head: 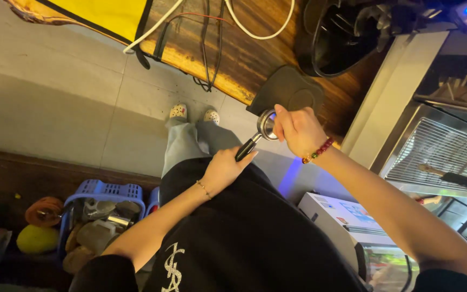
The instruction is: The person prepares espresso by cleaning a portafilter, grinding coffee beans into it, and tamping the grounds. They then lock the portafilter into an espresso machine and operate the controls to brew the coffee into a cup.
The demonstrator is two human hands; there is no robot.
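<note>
The person stands looking straight down over a black top. The left hand (224, 168) is clenched around the black handle of a portafilter (255, 138), fingers wrapped over the grip so the handle juts out past the fingertips toward the metal basket. Just beyond those fingers, the right hand (299, 131) is cupped over the round steel basket end, fingertips pressed against its rim and thumb side resting on top; whether anything sits between those fingers and the basket is hidden. A beaded bracelet (318, 151) circles the right wrist, and a thin chain sits on the left wrist.

The portafilter hangs in the air between the two hands, above the grey tiled floor (55, 97), tilted with the basket farther from the body than the handle.

Just past the right fingers lies a dark tamping mat (287, 92) at the edge of a wooden counter (244, 59), with cables (212, 43) trailing across it. Farther on stands a dark grinder hopper (341, 38). Off beyond the right forearm is a steel drip tray grid (439, 157). Well away from the left fingers, a blue plastic basket (106, 192) of oddments sits on the floor.
</note>
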